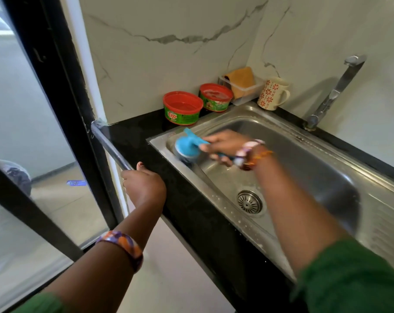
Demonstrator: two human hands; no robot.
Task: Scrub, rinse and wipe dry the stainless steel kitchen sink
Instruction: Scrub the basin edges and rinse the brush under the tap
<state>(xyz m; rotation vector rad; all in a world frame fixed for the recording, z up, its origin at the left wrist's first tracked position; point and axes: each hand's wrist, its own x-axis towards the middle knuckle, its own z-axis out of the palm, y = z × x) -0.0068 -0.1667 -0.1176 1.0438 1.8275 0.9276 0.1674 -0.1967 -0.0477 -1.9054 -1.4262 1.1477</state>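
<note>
The stainless steel sink point(308, 168) is set in a black counter, with a round drain strainer point(249, 201) in its wet floor. My right hand point(225, 146) is shut on the handle of a blue scrub brush point(187, 148). The brush head presses against the sink's inner wall at its far left corner. Hand and brush are blurred. My left hand point(144, 184) rests on the counter's front left edge, fingers curled around the end of a metal rail point(110, 145). The tap point(336, 91) stands at the back right, with no water running.
Two red-rimmed green tubs of dish soap point(183, 108) point(215, 97) stand on the black counter point(135, 136) behind the sink. Beside them are a clear tray holding an orange cloth point(241, 83) and a flowered mug point(273, 93). A black-framed glass door point(44, 91) stands at the left.
</note>
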